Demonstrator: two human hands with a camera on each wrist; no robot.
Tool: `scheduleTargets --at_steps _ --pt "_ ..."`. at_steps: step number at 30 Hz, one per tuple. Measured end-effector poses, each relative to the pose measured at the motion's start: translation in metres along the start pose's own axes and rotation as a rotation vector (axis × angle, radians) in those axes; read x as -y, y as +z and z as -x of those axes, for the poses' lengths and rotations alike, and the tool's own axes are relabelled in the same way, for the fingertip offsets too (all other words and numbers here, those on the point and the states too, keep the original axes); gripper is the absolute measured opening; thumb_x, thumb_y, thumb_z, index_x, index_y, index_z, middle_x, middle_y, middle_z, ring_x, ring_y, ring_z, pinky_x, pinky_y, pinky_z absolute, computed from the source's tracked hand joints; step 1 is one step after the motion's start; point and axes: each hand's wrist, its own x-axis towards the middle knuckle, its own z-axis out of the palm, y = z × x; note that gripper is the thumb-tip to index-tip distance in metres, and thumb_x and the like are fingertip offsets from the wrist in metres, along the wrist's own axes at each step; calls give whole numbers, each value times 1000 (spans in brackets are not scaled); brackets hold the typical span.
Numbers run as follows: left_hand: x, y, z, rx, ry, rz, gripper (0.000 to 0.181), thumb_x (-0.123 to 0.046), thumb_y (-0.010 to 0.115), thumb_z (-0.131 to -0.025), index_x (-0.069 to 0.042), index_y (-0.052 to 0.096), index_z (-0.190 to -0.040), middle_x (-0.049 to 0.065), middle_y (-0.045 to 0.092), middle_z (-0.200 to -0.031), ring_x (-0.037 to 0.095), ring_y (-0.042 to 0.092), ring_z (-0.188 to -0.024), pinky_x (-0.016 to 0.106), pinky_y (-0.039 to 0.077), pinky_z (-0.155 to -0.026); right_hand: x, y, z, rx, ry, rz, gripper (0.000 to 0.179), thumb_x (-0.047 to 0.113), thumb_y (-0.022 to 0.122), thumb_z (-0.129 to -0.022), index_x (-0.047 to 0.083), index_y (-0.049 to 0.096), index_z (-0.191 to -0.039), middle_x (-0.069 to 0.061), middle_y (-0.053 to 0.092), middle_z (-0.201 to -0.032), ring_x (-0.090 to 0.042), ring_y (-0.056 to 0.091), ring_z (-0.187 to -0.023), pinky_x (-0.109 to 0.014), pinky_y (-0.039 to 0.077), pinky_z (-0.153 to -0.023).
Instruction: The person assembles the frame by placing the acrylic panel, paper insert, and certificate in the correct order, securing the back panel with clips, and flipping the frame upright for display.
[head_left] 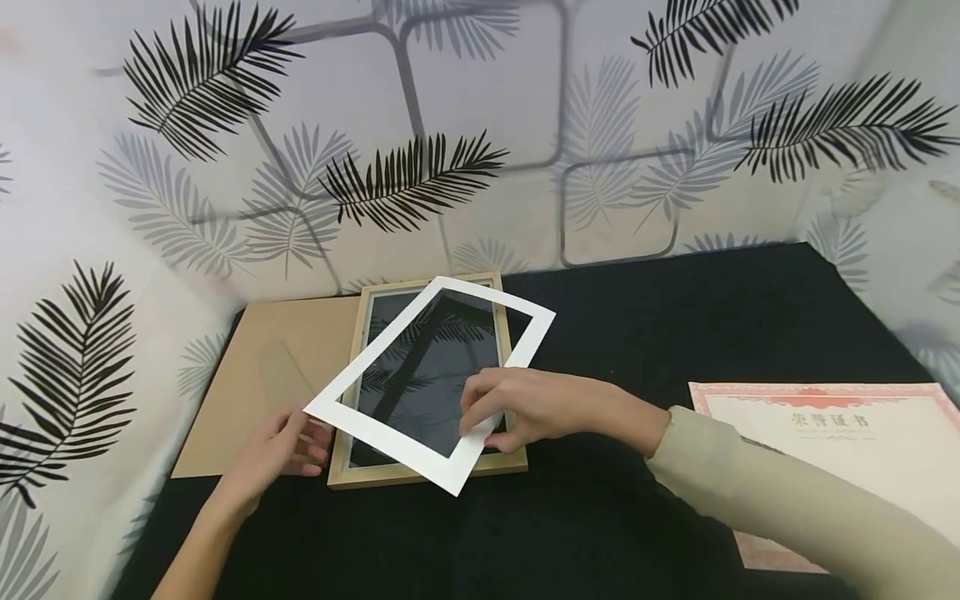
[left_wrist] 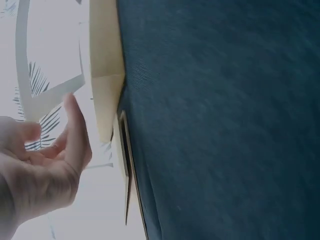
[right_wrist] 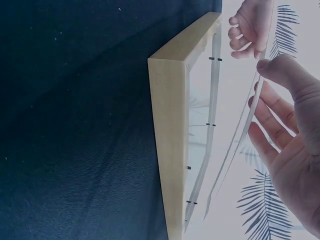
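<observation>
A white picture mat [head_left: 386, 437] with a rectangular opening is held tilted above a light wooden picture frame [head_left: 427, 477], turned at an angle to it. My right hand [head_left: 517, 404] pinches the mat's right border between thumb and fingers; the right wrist view shows the mat [right_wrist: 254, 102] edge-on in that grip. At the mat's left corner is my left hand [head_left: 277, 450], its fingers loosely bent and spread from the thumb. In the left wrist view the left hand's fingertip [left_wrist: 71, 102] overlaps the mat's corner. The frame lies face down, its recess showing small dark tabs [right_wrist: 215, 59].
Left of the frame lies a brown backing board [head_left: 247, 375]. A certificate [head_left: 832, 467] with a red border rests at the right, partly under the right sleeve [head_left: 780, 492]. Black cloth [head_left: 637, 333] covers the table; a leaf-patterned curtain [head_left: 495, 108] hangs behind.
</observation>
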Motion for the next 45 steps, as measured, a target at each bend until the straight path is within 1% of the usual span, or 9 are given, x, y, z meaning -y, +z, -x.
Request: scheduleTargets --at_steps 2,5,10,15,20,26,35,39,45 --pt "-4 -1 -2 -3 -28 109 48 -31 31 -113 11 51 -123 18 64 -100 24 68 -78 39 61 -68 0 0 0 -3 -2 7 23 11 79 -90 17 76 -112 4 59 -109 -10 51 -96 -22 47 -81" --pt "-7 -3 -6 1 -49 238 45 -31 36 -111 9 52 -124 14 65 -98 20 68 -77 37 61 -68 0 0 0 -3 -1 14 23 11 79 -90 17 76 -112 4 60 -108 -10 51 -95 -21 47 -82" --pt "-5 -6 -7 54 -9 320 30 -17 59 -106 8 58 -123 8 67 -92 14 67 -75 29 60 -66 2 0 -1 4 2 29 23 11 79 -90 16 77 -112 3 60 -108 -10 51 -95 -22 47 -83" --pt "-4 -9 -4 132 7 404 11 -7 61 -103 -1 61 -111 9 68 -88 13 67 -73 28 60 -68 0 0 0 -1 -28 81 23 10 79 -89 15 76 -111 1 60 -109 -13 53 -96 -24 47 -85" --pt "-2 -11 -1 213 12 366 8 -7 61 -102 -3 59 -109 16 70 -90 19 71 -77 35 61 -73 -3 3 4 7 -27 120 24 8 79 -88 14 76 -111 0 61 -112 -14 55 -98 -26 48 -86" --pt "-1 -13 2 310 39 351 12 -5 59 -103 -2 52 -113 23 70 -95 21 72 -81 38 60 -78 -6 5 6 27 4 108 26 7 78 -87 14 75 -111 0 60 -114 -14 55 -101 -29 48 -89" --pt "-2 -13 11 318 -50 329 19 -3 61 -101 1 44 -110 22 70 -94 26 74 -84 35 60 -77 -8 4 5 40 36 113 25 5 77 -89 12 75 -113 -1 60 -117 -15 55 -107 -25 48 -91" --pt "0 -11 11 343 -59 324 19 -3 61 -101 0 44 -108 20 70 -91 28 74 -85 36 60 -77 -12 3 7 32 64 116 25 3 75 -89 13 76 -113 -1 61 -120 -16 53 -111 -26 47 -92" --pt "2 -5 8 370 -42 315 30 -4 62 -101 5 41 -121 17 70 -93 30 73 -87 38 59 -80 -24 4 14 18 134 95 29 4 75 -88 18 76 -114 -4 58 -126 -20 49 -119 -35 46 -96"
